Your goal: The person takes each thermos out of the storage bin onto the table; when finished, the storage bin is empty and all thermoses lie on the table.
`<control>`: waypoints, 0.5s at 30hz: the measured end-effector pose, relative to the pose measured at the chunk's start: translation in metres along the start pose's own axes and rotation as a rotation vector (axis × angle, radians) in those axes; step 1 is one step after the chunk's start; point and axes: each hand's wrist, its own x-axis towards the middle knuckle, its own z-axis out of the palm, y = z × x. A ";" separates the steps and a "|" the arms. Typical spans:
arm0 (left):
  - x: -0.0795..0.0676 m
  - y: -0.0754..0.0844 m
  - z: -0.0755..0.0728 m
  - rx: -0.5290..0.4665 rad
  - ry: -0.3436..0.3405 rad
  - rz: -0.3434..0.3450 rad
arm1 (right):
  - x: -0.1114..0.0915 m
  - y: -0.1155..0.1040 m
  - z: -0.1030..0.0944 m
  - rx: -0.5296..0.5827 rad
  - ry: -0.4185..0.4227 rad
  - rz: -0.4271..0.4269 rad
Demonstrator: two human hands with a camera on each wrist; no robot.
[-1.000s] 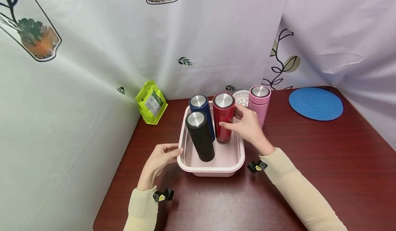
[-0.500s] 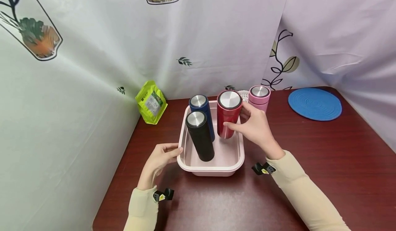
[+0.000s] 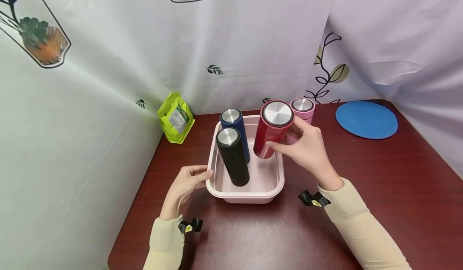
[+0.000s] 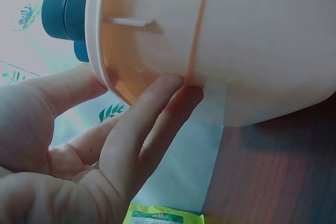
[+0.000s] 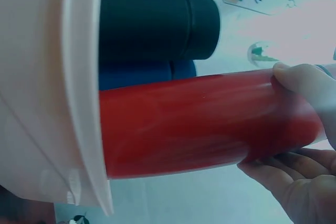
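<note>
My right hand [image 3: 307, 147] grips a red thermos [image 3: 273, 131] near its top, thumb on one side and fingers on the other. The thermos tilts, its lower end still within the outline of a pale pink plastic basin [image 3: 265, 187]. In the right wrist view the red thermos [image 5: 178, 124] rises past the basin's rim [image 5: 84, 77]. My left hand [image 3: 186, 185] holds the basin's left rim, thumb at the edge and fingers against the outer wall, as the left wrist view shows. A black thermos [image 3: 233, 159] and a blue thermos [image 3: 236, 121] stand inside the basin.
Behind my right hand a pink thermos [image 3: 303, 108] stands on the dark red table [image 3: 361, 189], partly hidden. A blue round mat [image 3: 367, 119] lies at the back right. At the back left stands a lime-green pouch [image 3: 176, 118]. Printed curtains line the back and left.
My right hand has lifted the red thermos and moved it to the right, tilting it. The red thermos and hand now cover the white woven basket. My left hand stays on the basin.
</note>
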 end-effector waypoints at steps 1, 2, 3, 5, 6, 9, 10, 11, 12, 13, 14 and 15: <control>0.000 0.000 0.000 0.006 -0.005 0.005 | -0.001 -0.001 -0.001 -0.003 0.012 -0.005; 0.000 0.000 0.000 0.005 -0.002 0.005 | -0.001 -0.003 -0.002 -0.013 0.026 -0.013; 0.000 0.000 0.000 0.009 -0.004 0.006 | -0.002 -0.005 -0.003 -0.023 0.040 -0.018; -0.001 0.001 0.000 0.013 -0.005 0.006 | -0.004 -0.008 -0.005 -0.032 0.067 -0.029; -0.001 0.001 0.000 0.014 -0.006 0.007 | -0.005 -0.010 -0.006 -0.036 0.079 -0.034; -0.002 0.002 0.000 0.020 -0.006 0.001 | -0.008 -0.014 -0.010 -0.030 0.108 -0.057; -0.002 0.002 0.000 0.019 -0.005 0.001 | -0.008 -0.016 -0.012 -0.020 0.113 -0.066; -0.002 0.002 0.000 0.019 -0.005 0.002 | -0.009 -0.017 -0.013 -0.011 0.117 -0.075; -0.002 0.001 0.000 0.017 -0.006 0.002 | -0.009 -0.017 -0.014 -0.003 0.121 -0.089; -0.002 0.002 -0.001 0.017 -0.007 0.003 | -0.009 -0.018 -0.016 0.014 0.122 -0.100; -0.002 0.001 -0.001 0.017 -0.007 0.004 | -0.009 -0.018 -0.017 0.023 0.123 -0.110; -0.002 0.001 0.000 0.014 -0.005 0.005 | -0.010 -0.018 -0.018 0.036 0.124 -0.117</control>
